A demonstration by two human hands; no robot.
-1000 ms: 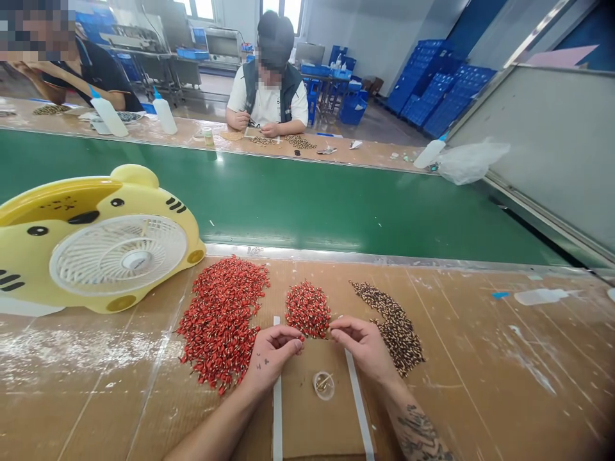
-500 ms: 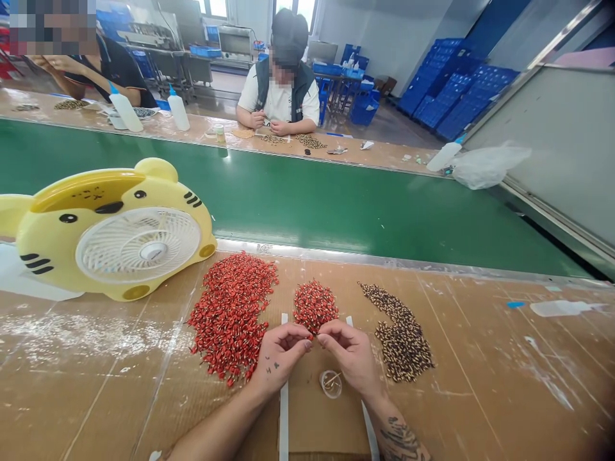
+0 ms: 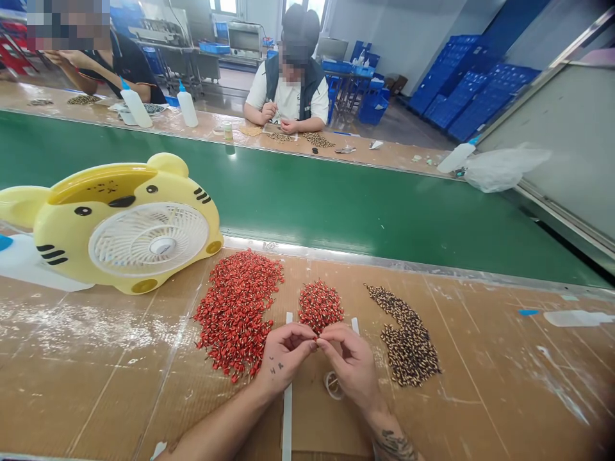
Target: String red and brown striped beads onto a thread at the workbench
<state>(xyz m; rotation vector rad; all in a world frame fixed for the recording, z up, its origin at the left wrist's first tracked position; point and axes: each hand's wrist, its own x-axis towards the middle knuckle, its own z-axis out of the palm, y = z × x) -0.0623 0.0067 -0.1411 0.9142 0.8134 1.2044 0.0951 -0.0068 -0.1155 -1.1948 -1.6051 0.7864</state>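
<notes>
My left hand [image 3: 283,352] and my right hand [image 3: 350,362] meet fingertip to fingertip over a cardboard sheet [image 3: 312,422], both pinched shut on a small piece I cannot make out. Just beyond the fingertips lies a small heap of red pieces [image 3: 319,305]. A larger pile of red pieces [image 3: 237,310] lies to the left of my left hand. A heap of dark speckled pieces [image 3: 406,339] lies right of my right hand. A small clear cup [image 3: 331,384] sits partly hidden under my right hand.
A yellow tiger-shaped desk fan [image 3: 115,224] stands at the left. A green conveyor belt [image 3: 336,205] runs across behind the bench. Two other people [image 3: 291,89] work at the far side, with white squeeze bottles [image 3: 137,105] and a plastic bag [image 3: 504,169] nearby.
My two hands have come together from apart to touching at the fingertips. The view has shifted slightly to the left, so everything sits further right.
</notes>
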